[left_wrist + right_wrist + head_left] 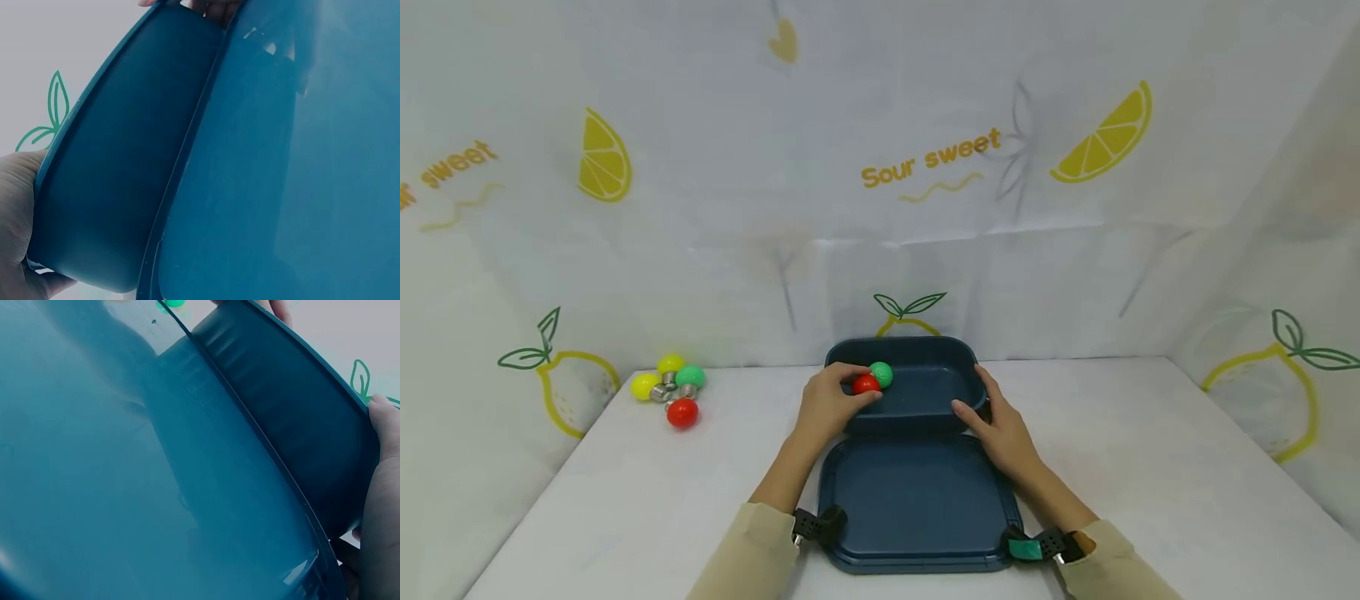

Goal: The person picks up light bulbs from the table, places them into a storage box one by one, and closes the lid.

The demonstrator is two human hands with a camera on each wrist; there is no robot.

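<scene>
A dark blue open storage box [934, 400] stands at the back middle of the table. My left hand [829, 404] grips its left end, thumb over the rim; the left wrist view shows that hand [15, 219] against the box's end wall. At the opposite end my right hand [1003, 429] holds the box, thumb on the near rim, and the right wrist view shows this hand [384, 494] too. Inside, at the left, lie a red round bulb [865, 384] and a green one [882, 375], their bases hidden. The matching flat lid [921, 500] lies in front.
At the table's back left lie several coloured bulbs with metal screw bases: yellow [645, 386], green [690, 377] and red [682, 413]. A white cloth with lemon prints [910, 275] hangs behind the white table [1120, 467].
</scene>
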